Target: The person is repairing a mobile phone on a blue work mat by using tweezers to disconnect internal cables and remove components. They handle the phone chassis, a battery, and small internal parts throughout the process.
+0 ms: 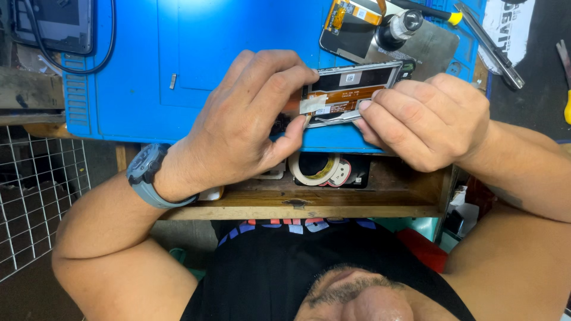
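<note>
1. Blue mat (196, 65) covers the bench, and both hands work just above its near edge.
2. An opened phone (357, 80) is held between the two hands over that edge, its inner side up. It shows a dark upper strip and an orange flat cable (348, 95) running along its length.
3. The left hand (250, 119), with a grey watch (146, 175) on its wrist, grips the phone's left end. Its fingers are pressed together, the forefinger on the top edge and the thumb under the lower edge, pinching the phone.
4. The right hand (422, 119) holds the right end. Its fingers are curled close together, with the tips against the lower right edge beside the cable. A thin silvery strip runs along that edge; I cannot tell whether it is a tool or part of the phone.
5. Below the hands, an open wooden drawer (369, 205) holds a roll of pale tape (315, 169).
6. Behind the phone lie a second phone part (348, 27) with an orange cable, a small black lens (398, 27) and a screwdriver (428, 12) with a yellow band.
7. Metal tweezers (491, 44) rest at the mat's right corner.
8. A dark tablet (56, 24) with a black cable sits at the far left, and a white wire grid (35, 196) hangs below the bench.
</note>
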